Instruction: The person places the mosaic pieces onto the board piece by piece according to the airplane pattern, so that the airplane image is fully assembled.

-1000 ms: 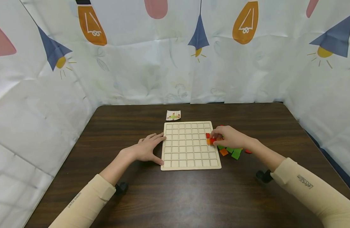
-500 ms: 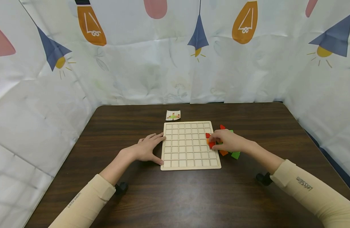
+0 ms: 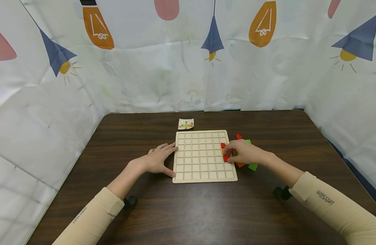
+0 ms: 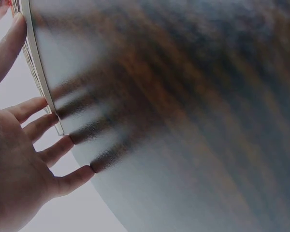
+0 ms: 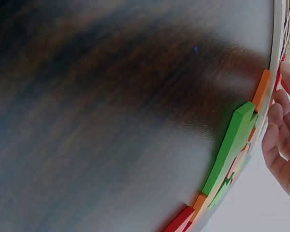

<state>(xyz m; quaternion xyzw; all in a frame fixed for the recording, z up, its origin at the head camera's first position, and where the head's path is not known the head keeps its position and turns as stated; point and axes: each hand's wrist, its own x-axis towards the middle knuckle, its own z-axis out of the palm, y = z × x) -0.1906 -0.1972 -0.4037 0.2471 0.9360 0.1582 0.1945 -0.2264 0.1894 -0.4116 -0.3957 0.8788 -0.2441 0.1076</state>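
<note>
A pale wooden grid board (image 3: 200, 160) lies on the dark table. My left hand (image 3: 155, 160), fingers spread and straight, rests along its left edge with the thumb at the near corner; the left wrist view shows the fingertips on the table and board edge. At the right-hand column, my right hand (image 3: 244, 152) pinches a red tile (image 3: 226, 159) between thumb and fingers, low in a cell. Just above it are an orange tile (image 3: 223, 151), partly hidden by the fingers, and a red tile with a curved edge (image 3: 223, 145).
Loose green (image 3: 253, 167), orange (image 3: 240, 164) and red tiles (image 3: 238, 136) lie right of the board, partly covered by my right hand. A small card (image 3: 186, 124) with a coloured grid picture lies beyond the board. A printed white curtain (image 3: 175, 78) hangs behind the table (image 3: 188, 211).
My right hand has moved the red tile nearer along the right column, from over the orange tile to the cell below it. The left hand stays on the board's left edge.
</note>
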